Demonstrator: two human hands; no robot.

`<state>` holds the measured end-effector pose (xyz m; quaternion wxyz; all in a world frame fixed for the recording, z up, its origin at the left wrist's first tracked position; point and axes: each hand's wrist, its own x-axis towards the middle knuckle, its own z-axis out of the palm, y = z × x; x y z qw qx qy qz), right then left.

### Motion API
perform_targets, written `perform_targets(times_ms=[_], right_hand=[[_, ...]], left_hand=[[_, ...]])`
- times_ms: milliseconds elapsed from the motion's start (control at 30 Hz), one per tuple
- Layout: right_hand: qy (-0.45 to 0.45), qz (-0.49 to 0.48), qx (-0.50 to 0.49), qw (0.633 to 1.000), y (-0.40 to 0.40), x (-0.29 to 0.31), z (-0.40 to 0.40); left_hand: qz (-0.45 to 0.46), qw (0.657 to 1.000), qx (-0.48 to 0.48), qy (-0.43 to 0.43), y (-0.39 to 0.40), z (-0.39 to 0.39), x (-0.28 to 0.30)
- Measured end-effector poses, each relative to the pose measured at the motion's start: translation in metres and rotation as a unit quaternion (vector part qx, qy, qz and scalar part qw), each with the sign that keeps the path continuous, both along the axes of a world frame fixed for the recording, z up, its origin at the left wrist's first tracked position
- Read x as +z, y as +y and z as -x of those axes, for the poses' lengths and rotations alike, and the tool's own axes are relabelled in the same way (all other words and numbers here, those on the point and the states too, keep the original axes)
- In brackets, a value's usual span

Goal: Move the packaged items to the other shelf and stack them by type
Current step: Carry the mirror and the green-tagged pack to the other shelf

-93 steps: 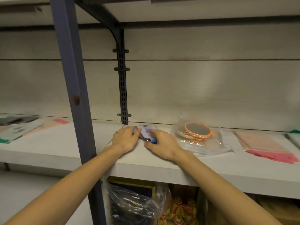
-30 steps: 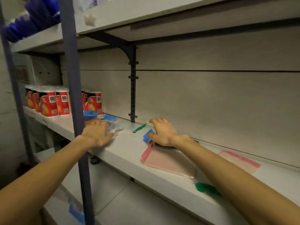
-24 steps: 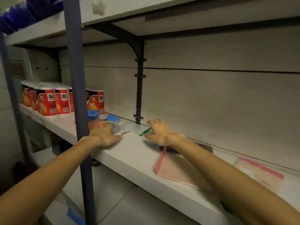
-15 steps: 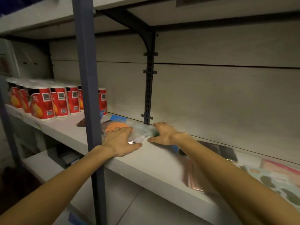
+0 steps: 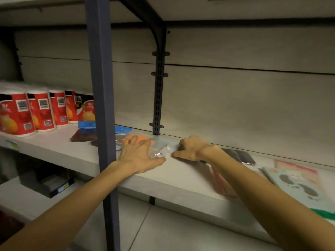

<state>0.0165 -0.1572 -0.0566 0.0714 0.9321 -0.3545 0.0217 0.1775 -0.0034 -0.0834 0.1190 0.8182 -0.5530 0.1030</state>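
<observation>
A clear plastic packet with an orange round item [image 5: 138, 138] lies on the white shelf [image 5: 76, 151] just right of the blue upright post. My left hand [image 5: 139, 154] rests flat on this packet with fingers spread. My right hand [image 5: 190, 148] lies curled on the packet's right end, fingers bent down onto the plastic. Right of it lie a dark packet [image 5: 239, 156], a pink-edged flat packet [image 5: 220, 180], and a pale packet printed with footprints [image 5: 297, 187]. Blue-headed packets [image 5: 87, 125] and a dark red packet [image 5: 81, 136] lie left of the post.
The blue upright post [image 5: 101, 105] stands in front of the shelf, close to my left wrist. Red and white wrapped rolls [image 5: 29, 113] fill the shelf's left end. A black slotted bracket [image 5: 158, 87] runs up the back wall. A lower shelf [image 5: 27, 198] carries a dark box.
My view has swung left along the shelf and moved closer. Both hands came onto the clear packet with the orange item; the right hand slid left off the pink packet.
</observation>
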Motion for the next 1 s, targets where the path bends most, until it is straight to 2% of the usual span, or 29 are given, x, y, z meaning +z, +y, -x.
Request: perform_targets(times_ms=[133,233,333,433,533,600,700,767,1000], right_hand=[[0.022,0.122,0.046,0.991,0.020,0.003,0.035],[-0.017,0.182,0.089,0.979,0.031,0.000,0.058],[-0.034,0.194,0.070,0.978,0.037,0.005,0.077],[-0.057,0.197,0.062,0.977,0.040,0.008,0.091],[-0.110,0.201,0.045,0.972,0.045,0.005,0.102],[-0.163,0.212,0.024,0.963,0.044,0.002,0.109],[-0.255,0.187,-0.044,0.948,0.040,0.003,0.117],[-0.279,0.154,-0.070,0.945,0.037,0.003,0.119],[-0.349,0.028,-0.093,0.932,0.037,0.005,0.119]], left_hand=[[-0.008,0.998,-0.052,0.035,0.000,0.000,0.000],[0.025,0.994,-0.097,0.036,0.005,0.008,0.006],[0.045,0.989,-0.129,0.053,0.007,0.008,0.006],[0.040,0.993,-0.107,0.042,0.002,0.001,0.002],[0.074,0.991,-0.103,0.038,-0.003,-0.002,0.000],[0.109,0.986,-0.106,0.074,-0.009,-0.004,-0.001],[0.172,0.954,-0.114,0.215,-0.020,-0.001,-0.001],[0.202,0.929,-0.110,0.291,-0.027,0.003,-0.001],[0.263,0.883,-0.149,0.358,-0.040,0.018,0.004]])
